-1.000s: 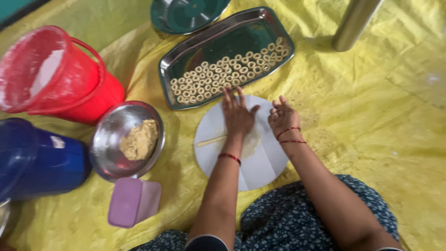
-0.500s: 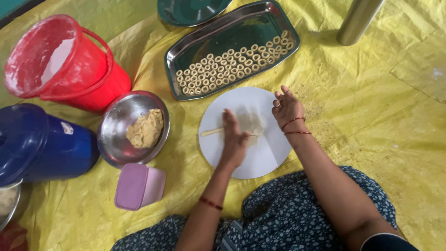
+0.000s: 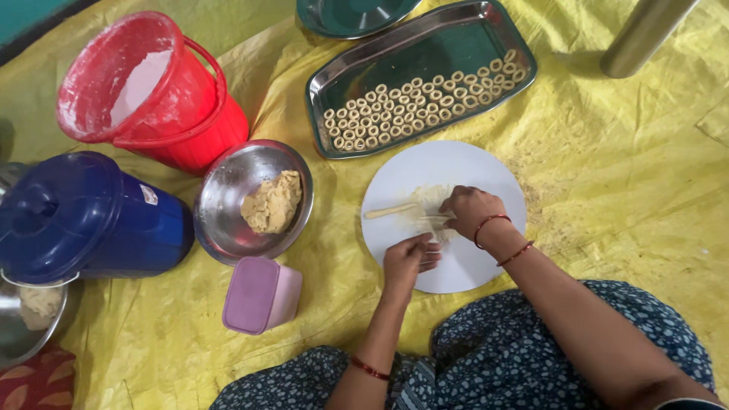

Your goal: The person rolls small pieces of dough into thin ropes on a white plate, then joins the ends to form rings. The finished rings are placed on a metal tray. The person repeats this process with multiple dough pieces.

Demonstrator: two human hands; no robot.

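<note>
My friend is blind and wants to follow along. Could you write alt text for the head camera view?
A seated person's left hand and right hand work thin dough strips on a round white board on a yellow sheet. Beyond it sits a steel tray of small dough rings; a steel bowl of dough, a red bucket and a blue lidded container stand to the left.

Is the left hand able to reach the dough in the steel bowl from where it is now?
Probably yes. The left hand rests on the white board; the dough lies uncovered in the steel bowl beside it, with nothing between.
</note>
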